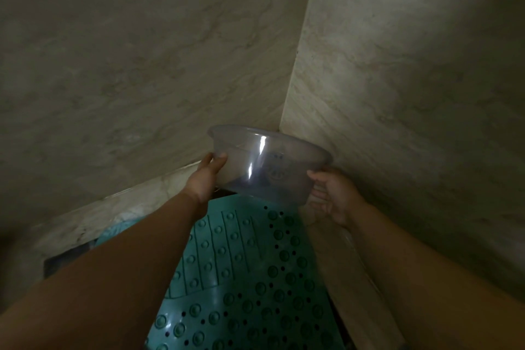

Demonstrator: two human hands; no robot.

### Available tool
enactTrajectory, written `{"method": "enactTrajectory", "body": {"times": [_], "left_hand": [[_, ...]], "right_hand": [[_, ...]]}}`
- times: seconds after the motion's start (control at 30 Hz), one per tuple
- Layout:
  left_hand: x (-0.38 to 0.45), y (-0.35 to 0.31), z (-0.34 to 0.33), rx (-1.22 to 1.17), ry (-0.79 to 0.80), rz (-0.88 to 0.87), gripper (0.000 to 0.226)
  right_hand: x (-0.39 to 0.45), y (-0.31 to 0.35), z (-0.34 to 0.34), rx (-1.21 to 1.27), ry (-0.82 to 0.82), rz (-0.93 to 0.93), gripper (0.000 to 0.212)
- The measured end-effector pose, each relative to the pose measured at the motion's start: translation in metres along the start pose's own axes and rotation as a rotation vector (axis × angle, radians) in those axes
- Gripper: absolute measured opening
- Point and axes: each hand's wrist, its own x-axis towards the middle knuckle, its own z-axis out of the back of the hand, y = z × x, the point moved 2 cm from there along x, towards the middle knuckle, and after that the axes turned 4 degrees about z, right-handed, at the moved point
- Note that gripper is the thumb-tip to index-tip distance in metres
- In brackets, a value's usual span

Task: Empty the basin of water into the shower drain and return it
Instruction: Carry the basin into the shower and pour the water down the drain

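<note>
A clear plastic basin [270,162] hangs in the air near the corner of the shower, tipped so its mouth faces away from me toward the walls. My left hand [206,176] grips its left side near the rim. My right hand [332,193] holds its right side from below the rim. I cannot tell whether any water is left inside. The drain is hidden from view.
A teal anti-slip mat [250,278] with bumps and holes covers the floor under the basin. Beige marble walls [142,65] meet in a corner right behind the basin. A low stone ledge [355,278] runs along the right wall's foot.
</note>
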Motion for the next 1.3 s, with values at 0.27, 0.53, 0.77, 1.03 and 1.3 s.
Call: {"method": "enactTrajectory", "body": {"times": [0.27,0.53,0.77,1.03,1.3], "left_hand": [[-0.001,-0.002,0.002,0.01,-0.049,-0.025,0.049],[-0.002,-0.005,0.007,0.035,-0.022,-0.043,0.036],[-0.001,-0.006,0.01,0.053,-0.055,-0.084,0.064],[-0.003,-0.007,0.012,0.048,-0.097,-0.095,0.067],[-0.002,-0.007,0.017,0.139,-0.205,-0.115,0.069]], "right_hand": [[0.003,0.004,-0.003,0.014,-0.052,0.08,0.007],[0.006,0.004,-0.004,-0.004,-0.109,0.083,0.046],[0.007,0.006,-0.005,0.0,-0.145,0.129,0.058],[0.008,0.009,-0.008,-0.034,-0.175,0.164,0.06],[0.009,0.006,-0.007,-0.154,-0.175,0.154,0.065]]}}
